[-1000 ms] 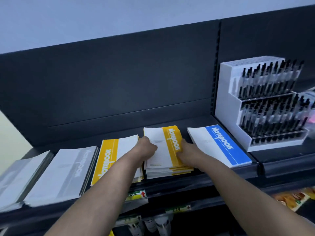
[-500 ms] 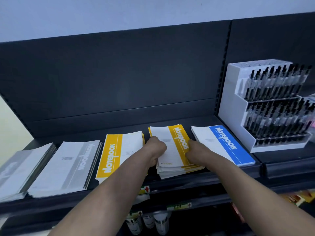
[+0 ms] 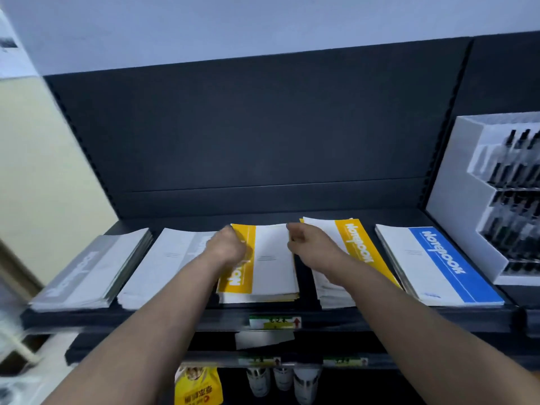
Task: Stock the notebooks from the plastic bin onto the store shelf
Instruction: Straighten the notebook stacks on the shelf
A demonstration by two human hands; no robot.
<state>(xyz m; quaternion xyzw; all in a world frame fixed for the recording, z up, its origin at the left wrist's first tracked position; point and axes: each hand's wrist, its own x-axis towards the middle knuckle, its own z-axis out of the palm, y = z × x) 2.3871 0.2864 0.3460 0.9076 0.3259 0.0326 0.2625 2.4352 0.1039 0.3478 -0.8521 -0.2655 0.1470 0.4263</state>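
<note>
The dark shelf (image 3: 146, 317) bore five stacks along its front edge, from its left end: grey notebook stack (image 3: 96, 270), white-grey stack (image 3: 163, 264), yellow stack (image 3: 271, 264), second yellow stack (image 3: 355, 238), blue stack (image 3: 438, 264). A white pen display (image 3: 455, 206) stood by the right end.

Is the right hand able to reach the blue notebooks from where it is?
Probably yes. The right hand is over the left edge of the right-hand yellow notebook stack, and the blue notebook stack lies one pile further right on the same shelf, cover bare, nothing across it.
</note>
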